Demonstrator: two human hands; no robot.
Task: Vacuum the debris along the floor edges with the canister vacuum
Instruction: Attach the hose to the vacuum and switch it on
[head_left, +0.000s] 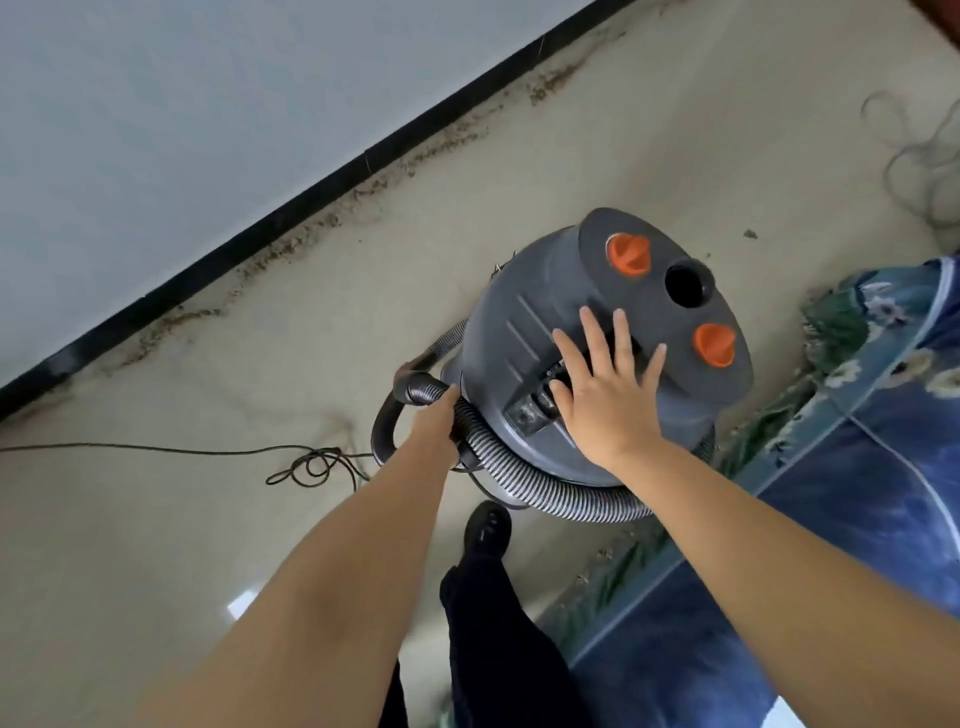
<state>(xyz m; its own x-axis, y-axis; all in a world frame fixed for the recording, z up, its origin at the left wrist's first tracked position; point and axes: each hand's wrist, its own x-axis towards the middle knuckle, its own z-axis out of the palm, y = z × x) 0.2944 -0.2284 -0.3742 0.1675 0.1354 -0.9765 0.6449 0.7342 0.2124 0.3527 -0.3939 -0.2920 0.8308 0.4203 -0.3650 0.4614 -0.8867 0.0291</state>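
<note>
Both of my bare forearms are reaching forward from the bottom edge, nearest the lens. My right hand (605, 384) is lying flat, fingers straight and spread, pressing on the top of the grey round plastic canister vacuum (597, 338), covering part of the switch panel there, so I cannot make out which control sits under the palm. My left hand (441, 421) is curling round the ribbed grey flexible hose (519, 467), gripping it just beside the canister's left flank; the fingertips are hidden behind the hose.

That canister is standing on the beige glossy floor (156, 545), between the wall and a blue flower-patterned quilt (857, 467) that is touching its right side and running out of view. Two orange knobs (628, 254) and a dark open port are showing on its lid. The hose is looping round the canister's near side, its far end out of sight.

Brown crumbly debris (291, 249) is lying in a strip along the black baseboard (208, 270), well apart from the canister. A thin dark tangled cord (306, 465) is trailing across the floor to the left edge. My dark shoe (485, 527) is standing just beside the hose.
</note>
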